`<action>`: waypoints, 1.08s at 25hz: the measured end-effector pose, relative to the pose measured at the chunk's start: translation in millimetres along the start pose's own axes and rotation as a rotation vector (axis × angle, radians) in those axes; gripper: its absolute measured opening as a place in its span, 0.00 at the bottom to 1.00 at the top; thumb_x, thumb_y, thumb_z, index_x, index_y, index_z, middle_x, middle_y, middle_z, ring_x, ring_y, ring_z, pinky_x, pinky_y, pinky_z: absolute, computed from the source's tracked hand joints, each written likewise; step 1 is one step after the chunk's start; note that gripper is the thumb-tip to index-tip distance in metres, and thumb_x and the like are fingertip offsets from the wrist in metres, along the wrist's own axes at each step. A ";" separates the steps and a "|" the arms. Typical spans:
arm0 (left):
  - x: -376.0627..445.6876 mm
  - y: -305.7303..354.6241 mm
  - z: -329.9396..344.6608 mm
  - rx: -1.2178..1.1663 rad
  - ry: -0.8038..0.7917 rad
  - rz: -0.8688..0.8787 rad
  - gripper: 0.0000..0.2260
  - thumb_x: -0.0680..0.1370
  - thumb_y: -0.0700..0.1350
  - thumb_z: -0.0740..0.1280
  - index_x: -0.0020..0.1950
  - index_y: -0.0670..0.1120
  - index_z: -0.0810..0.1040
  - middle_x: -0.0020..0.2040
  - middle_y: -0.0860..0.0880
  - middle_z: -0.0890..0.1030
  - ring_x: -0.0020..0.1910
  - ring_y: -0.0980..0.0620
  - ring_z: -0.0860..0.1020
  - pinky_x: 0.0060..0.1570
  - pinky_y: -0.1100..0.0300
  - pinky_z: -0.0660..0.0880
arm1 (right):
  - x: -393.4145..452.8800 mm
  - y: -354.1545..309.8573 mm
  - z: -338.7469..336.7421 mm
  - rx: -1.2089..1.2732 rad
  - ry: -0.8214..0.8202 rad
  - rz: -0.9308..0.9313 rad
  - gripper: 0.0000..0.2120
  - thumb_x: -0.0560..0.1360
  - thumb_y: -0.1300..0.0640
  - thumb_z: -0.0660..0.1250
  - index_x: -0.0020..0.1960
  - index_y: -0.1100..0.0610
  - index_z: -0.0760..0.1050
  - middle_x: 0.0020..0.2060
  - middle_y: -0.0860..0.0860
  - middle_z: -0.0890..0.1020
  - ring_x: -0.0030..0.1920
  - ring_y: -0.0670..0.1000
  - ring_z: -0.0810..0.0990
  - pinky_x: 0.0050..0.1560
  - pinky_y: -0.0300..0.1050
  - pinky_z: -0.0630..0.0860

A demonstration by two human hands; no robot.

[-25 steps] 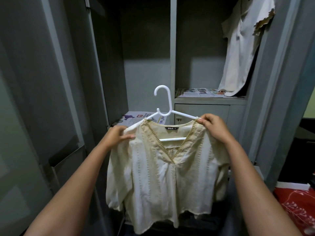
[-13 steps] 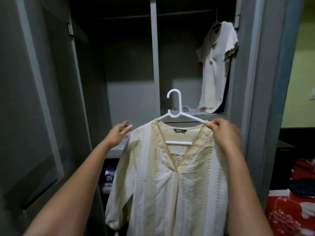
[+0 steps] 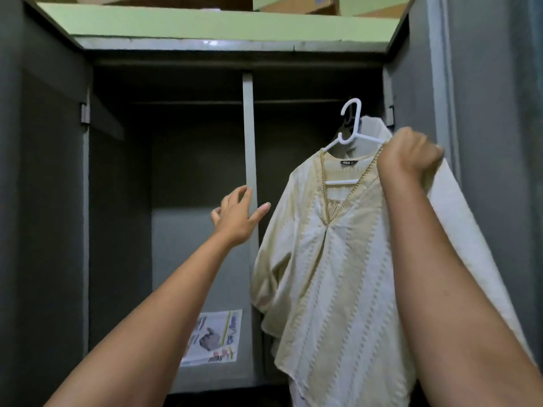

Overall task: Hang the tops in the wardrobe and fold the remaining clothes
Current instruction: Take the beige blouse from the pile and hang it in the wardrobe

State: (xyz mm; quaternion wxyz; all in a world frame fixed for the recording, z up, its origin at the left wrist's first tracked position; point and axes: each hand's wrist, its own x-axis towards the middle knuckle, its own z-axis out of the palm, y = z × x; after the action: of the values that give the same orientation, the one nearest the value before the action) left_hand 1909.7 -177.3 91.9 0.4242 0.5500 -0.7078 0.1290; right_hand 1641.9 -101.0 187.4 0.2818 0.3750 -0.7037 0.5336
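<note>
Two hands are raised before one open wardrobe [image 3: 117, 230]; the right hand [image 3: 410, 152] is clenched round the shoulder of one cream top [image 3: 338, 274] and the arm of its one white hanger [image 3: 354, 133], holding both up in the right compartment; the hanger's hook stands above and left of that fist, at rail [image 3: 293, 100] height; a second, white top [image 3: 458, 218] hangs just behind the fist; the left hand [image 3: 238, 218], fingers loosely spread, holds nothing, with the divider [image 3: 249, 127] just behind it; one newspaper [image 3: 217, 336] lies below it.
</note>
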 end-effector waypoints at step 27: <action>239.5 -13.4 113.0 0.435 0.738 0.234 0.41 0.78 0.63 0.53 0.77 0.37 0.40 0.77 0.37 0.42 0.77 0.41 0.43 0.76 0.47 0.47 | 219.2 -107.7 281.4 -0.501 0.183 -0.192 0.10 0.75 0.65 0.62 0.55 0.61 0.76 0.50 0.57 0.80 0.51 0.57 0.79 0.53 0.48 0.68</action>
State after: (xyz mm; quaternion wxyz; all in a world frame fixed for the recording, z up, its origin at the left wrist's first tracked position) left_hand 1861.4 -415.8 197.3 0.5052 0.4598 -0.5229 0.5099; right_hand 1609.4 -437.6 343.8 0.4775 0.3090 -0.7465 0.3455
